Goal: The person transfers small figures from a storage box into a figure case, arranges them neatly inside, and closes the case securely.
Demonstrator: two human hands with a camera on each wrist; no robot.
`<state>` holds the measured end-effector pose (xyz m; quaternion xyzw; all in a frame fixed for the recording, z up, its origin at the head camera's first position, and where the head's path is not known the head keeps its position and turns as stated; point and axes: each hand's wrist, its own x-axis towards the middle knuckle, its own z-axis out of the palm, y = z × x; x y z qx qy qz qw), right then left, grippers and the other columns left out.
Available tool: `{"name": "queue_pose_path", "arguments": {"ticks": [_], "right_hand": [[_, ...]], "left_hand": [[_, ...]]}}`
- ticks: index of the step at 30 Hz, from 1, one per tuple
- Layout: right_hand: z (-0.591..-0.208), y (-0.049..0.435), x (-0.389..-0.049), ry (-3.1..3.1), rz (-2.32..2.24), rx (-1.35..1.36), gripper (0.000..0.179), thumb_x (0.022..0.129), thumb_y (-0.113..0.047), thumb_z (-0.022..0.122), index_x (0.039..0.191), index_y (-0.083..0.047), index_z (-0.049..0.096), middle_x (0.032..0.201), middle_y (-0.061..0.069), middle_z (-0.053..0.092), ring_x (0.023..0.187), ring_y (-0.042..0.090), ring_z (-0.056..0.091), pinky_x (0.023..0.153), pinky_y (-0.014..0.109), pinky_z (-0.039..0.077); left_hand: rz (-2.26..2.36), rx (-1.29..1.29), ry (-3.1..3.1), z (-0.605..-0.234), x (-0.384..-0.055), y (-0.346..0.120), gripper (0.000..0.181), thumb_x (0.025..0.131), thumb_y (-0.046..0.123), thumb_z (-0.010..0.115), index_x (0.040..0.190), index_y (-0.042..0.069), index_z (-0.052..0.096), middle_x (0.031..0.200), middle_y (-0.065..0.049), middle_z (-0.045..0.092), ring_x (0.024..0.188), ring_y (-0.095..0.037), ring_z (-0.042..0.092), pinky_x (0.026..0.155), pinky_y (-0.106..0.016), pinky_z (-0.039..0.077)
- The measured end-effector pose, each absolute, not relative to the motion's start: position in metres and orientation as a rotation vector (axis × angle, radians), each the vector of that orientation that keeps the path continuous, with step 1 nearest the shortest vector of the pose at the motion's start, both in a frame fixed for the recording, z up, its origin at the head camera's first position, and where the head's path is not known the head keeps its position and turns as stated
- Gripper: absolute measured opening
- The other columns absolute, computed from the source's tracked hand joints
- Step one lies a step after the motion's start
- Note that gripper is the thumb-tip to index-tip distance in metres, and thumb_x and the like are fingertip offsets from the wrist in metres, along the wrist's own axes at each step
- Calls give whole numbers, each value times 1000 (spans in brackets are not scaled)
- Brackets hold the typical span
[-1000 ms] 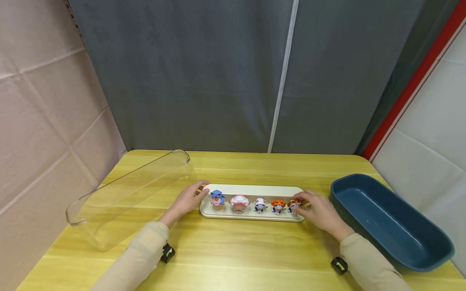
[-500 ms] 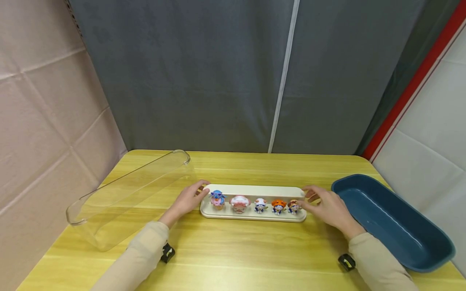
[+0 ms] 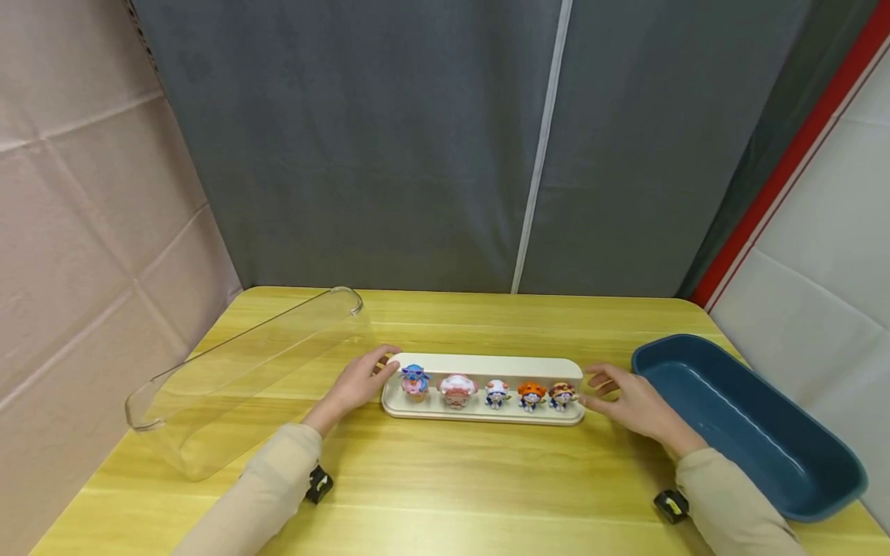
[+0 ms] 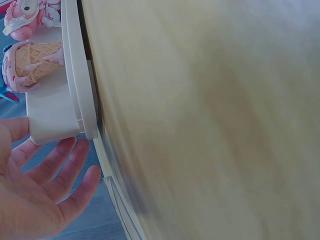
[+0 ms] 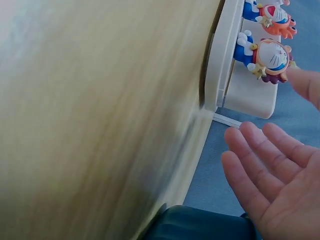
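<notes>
A white two-step display stand [image 3: 480, 412] bears a row of several small figurines. At its left end is an ice-cream-cone figurine [image 3: 415, 383] with a blue top; beside it stands a pink and white figurine [image 3: 457, 391]. A white-hatted figurine [image 3: 497, 394], an orange-hatted figurine [image 3: 531, 396] and a brown-hatted figurine [image 3: 561, 396] follow to the right. My left hand [image 3: 357, 381] touches the stand's left end, thumb and fingertips at the corner, fingers loosely spread. Just off the right end, my right hand [image 3: 633, 398] holds nothing; its thumb is close to the brown-hatted figurine.
A clear plastic cover [image 3: 243, 378] lies slantwise on the wooden table [image 3: 480, 486] at the left. A dark blue basin [image 3: 758, 432] stands at the right, close behind my right hand. A grey curtain [image 3: 389, 154] hangs past the far edge.
My right hand has let go of the brown-hatted figurine and drawn back to the right, off the stand's end. The left hand has stayed at the left end.
</notes>
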<state>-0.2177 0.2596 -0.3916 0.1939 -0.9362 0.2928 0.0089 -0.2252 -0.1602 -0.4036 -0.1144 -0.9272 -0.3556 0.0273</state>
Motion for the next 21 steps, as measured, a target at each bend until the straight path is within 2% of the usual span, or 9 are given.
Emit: {"name": "queue_pose_path", "arguments": {"ticks": [7, 15, 21], "right_hand": [[-397, 262, -220, -2956, 944, 638, 51, 78, -30, 67, 113, 2, 51, 98, 11, 58, 88, 29, 55, 73, 44, 44], [-408, 263, -227, -2986, 902, 717, 43, 75, -29, 70, 103, 0, 56, 99, 11, 57, 93, 29, 51, 79, 45, 41], [-410, 260, -230, -3011, 797, 745, 42, 73, -30, 72, 99, -1, 57, 101, 12, 56, 97, 31, 49, 83, 48, 37]], "left_hand": [[-1081, -356, -2864, -404, -225, -160, 27, 92, 22, 48, 116, 11, 53, 100, -10, 58, 85, -23, 56, 74, -39, 45], [-1060, -343, -2894, -404, -227, -162, 29, 93, 26, 46, 119, 14, 53, 103, -9, 58, 88, -23, 55, 76, -40, 44], [-1031, -364, -2898, -400, -224, -166, 35, 93, 28, 45, 124, 10, 50, 106, -10, 57, 88, -23, 54, 75, -40, 44]]}}
